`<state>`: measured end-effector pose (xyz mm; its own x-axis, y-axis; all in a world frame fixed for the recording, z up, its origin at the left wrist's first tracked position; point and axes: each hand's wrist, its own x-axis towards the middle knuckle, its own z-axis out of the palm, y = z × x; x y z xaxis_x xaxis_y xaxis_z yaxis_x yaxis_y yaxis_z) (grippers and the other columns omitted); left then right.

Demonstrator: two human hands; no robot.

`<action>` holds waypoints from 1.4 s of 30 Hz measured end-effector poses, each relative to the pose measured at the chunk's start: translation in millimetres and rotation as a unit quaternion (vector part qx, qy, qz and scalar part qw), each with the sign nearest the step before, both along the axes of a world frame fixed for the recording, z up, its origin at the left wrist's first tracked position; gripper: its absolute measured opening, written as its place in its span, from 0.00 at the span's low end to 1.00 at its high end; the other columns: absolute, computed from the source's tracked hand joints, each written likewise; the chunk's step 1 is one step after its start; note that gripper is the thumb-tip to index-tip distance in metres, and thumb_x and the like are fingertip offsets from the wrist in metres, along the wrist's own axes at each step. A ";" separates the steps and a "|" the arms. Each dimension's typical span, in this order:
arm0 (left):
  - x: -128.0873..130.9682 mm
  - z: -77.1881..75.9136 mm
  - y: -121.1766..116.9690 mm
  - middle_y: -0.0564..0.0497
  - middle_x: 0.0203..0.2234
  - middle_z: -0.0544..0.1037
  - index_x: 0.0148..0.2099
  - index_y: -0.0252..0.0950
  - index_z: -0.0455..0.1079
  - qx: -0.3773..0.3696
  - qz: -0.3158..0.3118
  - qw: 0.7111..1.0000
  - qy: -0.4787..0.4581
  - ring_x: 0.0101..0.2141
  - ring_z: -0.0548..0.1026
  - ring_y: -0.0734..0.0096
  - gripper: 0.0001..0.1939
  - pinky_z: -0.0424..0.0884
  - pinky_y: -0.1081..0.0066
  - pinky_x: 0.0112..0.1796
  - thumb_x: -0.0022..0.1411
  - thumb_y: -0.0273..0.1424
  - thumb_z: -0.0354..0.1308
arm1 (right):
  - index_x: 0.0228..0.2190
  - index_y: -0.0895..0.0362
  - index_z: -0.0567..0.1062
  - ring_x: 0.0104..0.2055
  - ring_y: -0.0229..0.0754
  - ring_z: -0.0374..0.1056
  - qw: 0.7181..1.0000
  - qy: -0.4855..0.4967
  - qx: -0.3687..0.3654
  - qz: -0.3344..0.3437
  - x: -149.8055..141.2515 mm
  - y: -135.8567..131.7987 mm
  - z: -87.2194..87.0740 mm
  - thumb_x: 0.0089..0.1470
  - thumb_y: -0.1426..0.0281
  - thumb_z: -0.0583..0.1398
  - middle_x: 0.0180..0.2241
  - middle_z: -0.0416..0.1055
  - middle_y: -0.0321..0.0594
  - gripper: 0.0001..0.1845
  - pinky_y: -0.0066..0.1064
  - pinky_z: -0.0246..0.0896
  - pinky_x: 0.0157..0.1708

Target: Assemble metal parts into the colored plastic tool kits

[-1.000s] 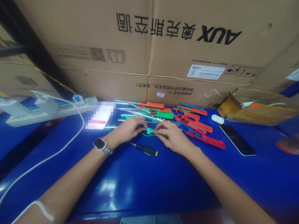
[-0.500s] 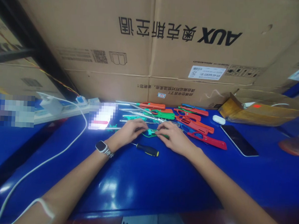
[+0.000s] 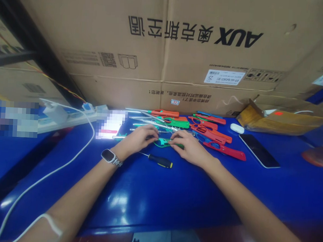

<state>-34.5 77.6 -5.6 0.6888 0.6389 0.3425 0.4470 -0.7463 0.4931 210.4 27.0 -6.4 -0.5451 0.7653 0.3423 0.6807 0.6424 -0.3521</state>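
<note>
A green long-nosed lighter [image 3: 163, 144] lies crosswise between my two hands, its metal tube pointing left. The fingers of my left hand [image 3: 140, 139] are pinched at the lighter's front part, and the wrist carries a watch. My right hand [image 3: 189, 147] closes its fingertips on the handle end, covering some of it. A lighter green piece shows in the gap between the hands. Just in front of them rests a screwdriver [image 3: 161, 161] with a black and yellow handle. Behind them are several loose metal tubes and lighter parts, including a green handle [image 3: 179, 123].
Red and orange lighter handles [image 3: 226, 150] lie to the right, near a phone [image 3: 260, 150] and a white case [image 3: 237, 128]. A large cardboard box [image 3: 181, 53] stands behind. At left are a bright blurred screen [image 3: 109, 132], a power strip [image 3: 69, 122] and a white cable [image 3: 53, 166].
Both hands stay nearly in place on the green lighter. The left hand has shifted slightly left, and more of the handle shows under the right fingers.
</note>
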 end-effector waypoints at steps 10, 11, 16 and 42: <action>9.3 2.7 1.8 0.46 0.39 0.78 0.39 0.35 0.74 -0.043 -0.027 0.998 -0.037 0.40 0.76 0.65 0.07 0.72 0.63 0.44 0.67 0.28 0.54 | 0.38 0.54 0.80 0.47 0.46 0.66 1.000 0.001 -0.006 0.000 0.8 0.2 -0.4 0.62 0.71 0.59 0.43 0.73 0.44 0.08 0.43 0.63 0.49; 9.8 2.8 1.2 0.46 0.39 0.78 0.39 0.35 0.74 -0.042 -0.027 0.998 -0.039 0.40 0.76 0.65 0.07 0.72 0.63 0.44 0.67 0.28 0.54 | 0.38 0.54 0.80 0.47 0.46 0.66 1.000 0.003 -0.007 -0.001 0.7 0.2 -0.5 0.62 0.71 0.59 0.43 0.73 0.43 0.08 0.43 0.63 0.49; 3.2 1.3 -1.9 0.47 0.39 0.78 0.40 0.35 0.73 -0.027 0.006 0.999 -0.035 0.40 0.76 0.66 0.05 0.72 0.63 0.44 0.64 0.28 0.57 | 0.37 0.55 0.80 0.47 0.46 0.66 1.000 0.002 -0.008 -0.001 -0.3 0.8 -0.9 0.62 0.71 0.59 0.43 0.72 0.43 0.08 0.43 0.63 0.49; 3.2 -7.6 4.6 0.48 0.36 0.80 0.35 0.36 0.78 -0.090 -0.013 0.991 -0.098 0.39 0.77 0.66 0.05 0.72 0.63 0.45 0.62 0.28 0.62 | 0.35 0.55 0.69 0.42 0.42 0.66 0.988 0.135 -0.076 0.011 1.6 6.2 -10.4 0.58 0.74 0.60 0.38 0.70 0.40 0.03 0.37 0.62 0.45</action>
<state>-31.3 82.2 -13.2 0.6373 0.6846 0.3537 0.3111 -0.6486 0.6947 212.0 33.2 -16.8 -0.4662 0.8085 0.3592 0.5358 0.5811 -0.6126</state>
